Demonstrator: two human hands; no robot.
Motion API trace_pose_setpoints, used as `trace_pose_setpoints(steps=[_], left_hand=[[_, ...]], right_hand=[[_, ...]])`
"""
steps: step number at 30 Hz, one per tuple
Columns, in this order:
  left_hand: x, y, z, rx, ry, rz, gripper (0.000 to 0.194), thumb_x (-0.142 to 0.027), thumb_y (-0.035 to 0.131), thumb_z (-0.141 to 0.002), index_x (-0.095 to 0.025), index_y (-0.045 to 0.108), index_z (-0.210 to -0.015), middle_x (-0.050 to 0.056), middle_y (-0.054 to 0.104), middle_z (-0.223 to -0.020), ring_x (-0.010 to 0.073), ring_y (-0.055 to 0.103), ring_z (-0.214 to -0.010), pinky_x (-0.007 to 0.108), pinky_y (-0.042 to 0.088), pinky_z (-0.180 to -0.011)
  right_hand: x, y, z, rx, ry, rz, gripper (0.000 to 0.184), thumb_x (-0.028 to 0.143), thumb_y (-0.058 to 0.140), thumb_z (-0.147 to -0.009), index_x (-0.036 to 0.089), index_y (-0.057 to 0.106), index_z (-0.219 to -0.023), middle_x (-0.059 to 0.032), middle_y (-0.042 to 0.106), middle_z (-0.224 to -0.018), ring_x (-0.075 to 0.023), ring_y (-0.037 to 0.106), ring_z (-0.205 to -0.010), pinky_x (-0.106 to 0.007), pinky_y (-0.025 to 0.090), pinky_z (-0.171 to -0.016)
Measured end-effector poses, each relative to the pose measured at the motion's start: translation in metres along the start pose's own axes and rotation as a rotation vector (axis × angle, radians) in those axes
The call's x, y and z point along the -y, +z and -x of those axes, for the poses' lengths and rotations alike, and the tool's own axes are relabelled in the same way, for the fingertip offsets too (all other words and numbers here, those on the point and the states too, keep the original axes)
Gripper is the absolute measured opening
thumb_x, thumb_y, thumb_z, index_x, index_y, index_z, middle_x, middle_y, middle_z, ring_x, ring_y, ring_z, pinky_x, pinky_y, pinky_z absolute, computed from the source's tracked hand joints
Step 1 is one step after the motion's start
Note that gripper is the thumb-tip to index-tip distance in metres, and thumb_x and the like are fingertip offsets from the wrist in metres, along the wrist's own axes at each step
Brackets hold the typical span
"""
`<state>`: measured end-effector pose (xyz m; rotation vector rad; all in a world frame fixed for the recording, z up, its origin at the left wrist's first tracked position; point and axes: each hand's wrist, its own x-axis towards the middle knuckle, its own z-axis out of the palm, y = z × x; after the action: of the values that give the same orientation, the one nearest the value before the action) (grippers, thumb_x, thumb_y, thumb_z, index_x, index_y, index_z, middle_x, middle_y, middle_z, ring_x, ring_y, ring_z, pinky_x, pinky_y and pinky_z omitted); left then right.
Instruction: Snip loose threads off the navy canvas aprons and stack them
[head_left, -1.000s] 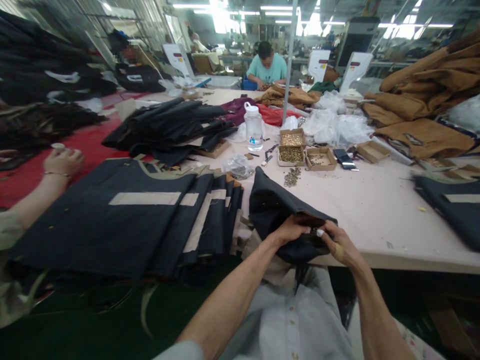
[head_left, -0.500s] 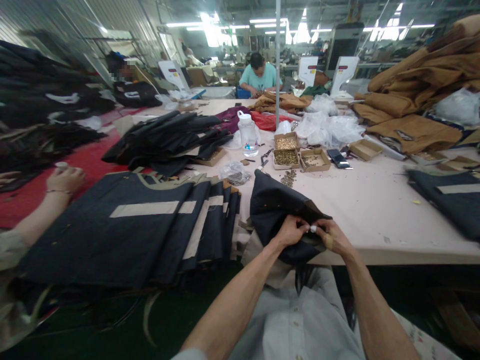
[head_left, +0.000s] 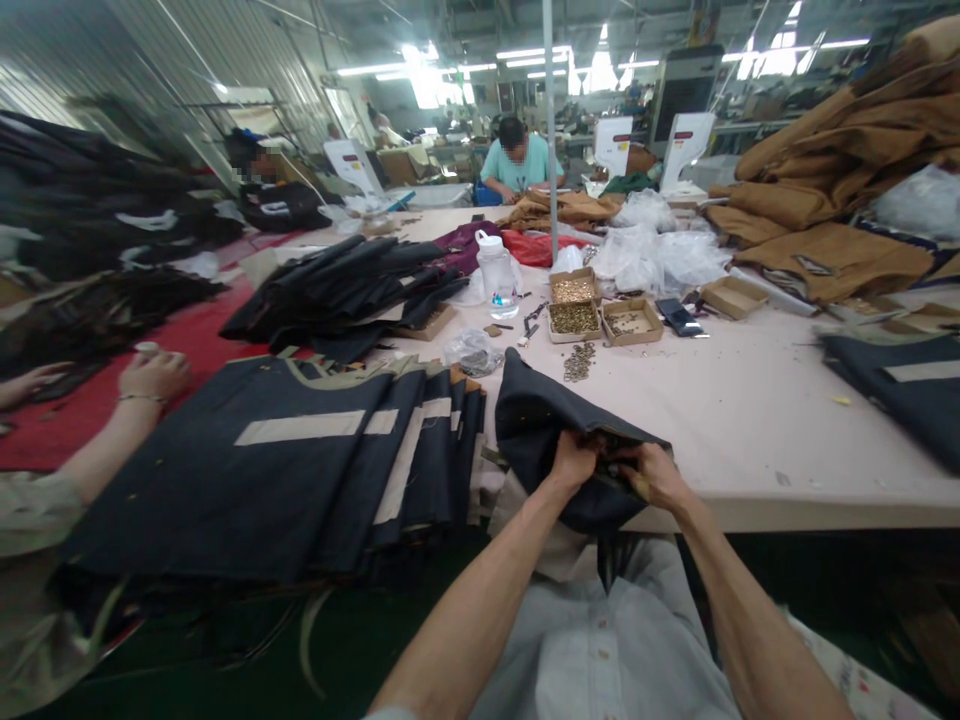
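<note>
A dark navy cloth piece (head_left: 529, 405) is bunched up at the table's front edge, right before me. My left hand (head_left: 576, 462) is closed on its folded edge, the fingertips tucked into the fold. Facing it, my right hand (head_left: 654, 474) also grips the cloth, with its fingers partly hidden inside. Between the hands the fold gapes a little, showing a dark, lighter-lined inside; any small part held there is too hidden to name. To the left lies a fanned stack of navy cloth pieces (head_left: 300, 480) with beige strips.
Cardboard boxes of small metal fittings (head_left: 576, 318) stand beyond the cloth, near loose metal rings (head_left: 577, 362), a water bottle (head_left: 495, 275) and a phone (head_left: 681, 318). At left, a co-worker's hand (head_left: 154, 375) is over red cloth. Brown garments (head_left: 832, 260) are heaped right.
Both hands have pushed deeper into the fold of the navy cloth. The white tips seen between my fingers before are now out of sight. The co-worker's hand shifted slightly in view.
</note>
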<state>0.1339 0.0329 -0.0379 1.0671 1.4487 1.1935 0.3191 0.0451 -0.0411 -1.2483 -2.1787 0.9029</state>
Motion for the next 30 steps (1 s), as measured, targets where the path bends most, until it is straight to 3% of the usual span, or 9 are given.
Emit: trace_pose_setpoints(steps=[7,16,21,25,28,30], left_hand=[[-0.008,-0.004,-0.003,0.054,-0.100,0.126,0.025,-0.032,0.083,-0.076,-0.012,0.068,-0.078,0.005,0.071,-0.072,0.0146,0.065,-0.064,0.026,0.052,-0.059],[-0.022,-0.022,0.001,0.237,-0.174,0.024,0.032,-0.033,0.092,-0.068,-0.010,0.070,-0.075,0.005,0.070,-0.068,0.0130,0.064,-0.059,0.024,0.049,-0.057],[-0.028,-0.013,0.003,0.291,-0.151,-0.098,0.019,-0.024,0.083,-0.073,-0.011,0.070,-0.070,0.004,0.068,-0.065,0.0128,0.061,-0.058,0.026,0.048,-0.059],[-0.031,-0.002,0.004,0.270,-0.083,-0.233,0.011,-0.015,0.075,-0.073,-0.014,0.069,-0.064,0.003,0.067,-0.062,0.0140,0.059,-0.060,0.027,0.047,-0.063],[-0.031,0.004,0.004,0.229,-0.036,-0.324,0.010,-0.014,0.072,-0.071,-0.015,0.068,-0.062,0.002,0.066,-0.062,0.0159,0.059,-0.062,0.028,0.045,-0.063],[-0.029,0.008,0.005,0.199,-0.019,-0.367,0.009,-0.015,0.072,-0.070,-0.016,0.068,-0.062,0.002,0.066,-0.063,0.0166,0.059,-0.064,0.027,0.044,-0.061]], right_hand=[[-0.012,0.005,0.003,-0.010,-0.029,-0.073,0.028,0.020,0.065,-0.076,0.026,0.082,-0.097,-0.0054,0.078,-0.104,-0.0289,0.069,-0.102,-0.039,0.052,-0.095],[-0.023,-0.003,0.010,-0.060,0.072,-0.449,0.031,0.043,0.069,-0.083,0.019,0.075,-0.102,-0.0076,0.077,-0.097,-0.0274,0.069,-0.090,-0.036,0.054,-0.080],[-0.028,-0.002,0.009,-0.071,0.078,-0.484,0.034,0.048,0.073,-0.081,0.019,0.076,-0.098,-0.0074,0.077,-0.095,-0.0266,0.070,-0.087,-0.035,0.055,-0.077],[-0.018,-0.010,0.009,-0.071,0.048,-0.507,0.032,0.048,0.071,-0.083,0.019,0.077,-0.097,-0.0078,0.078,-0.096,-0.0273,0.070,-0.090,-0.036,0.055,-0.079],[-0.003,-0.017,0.014,-0.189,0.034,-0.487,0.033,0.047,0.070,-0.084,0.020,0.076,-0.102,-0.0094,0.077,-0.103,-0.0280,0.070,-0.096,-0.036,0.055,-0.082],[0.005,-0.021,0.020,-0.245,0.070,-0.426,0.034,0.049,0.070,-0.085,0.020,0.076,-0.102,-0.0087,0.076,-0.096,-0.0258,0.069,-0.088,-0.034,0.054,-0.075]])
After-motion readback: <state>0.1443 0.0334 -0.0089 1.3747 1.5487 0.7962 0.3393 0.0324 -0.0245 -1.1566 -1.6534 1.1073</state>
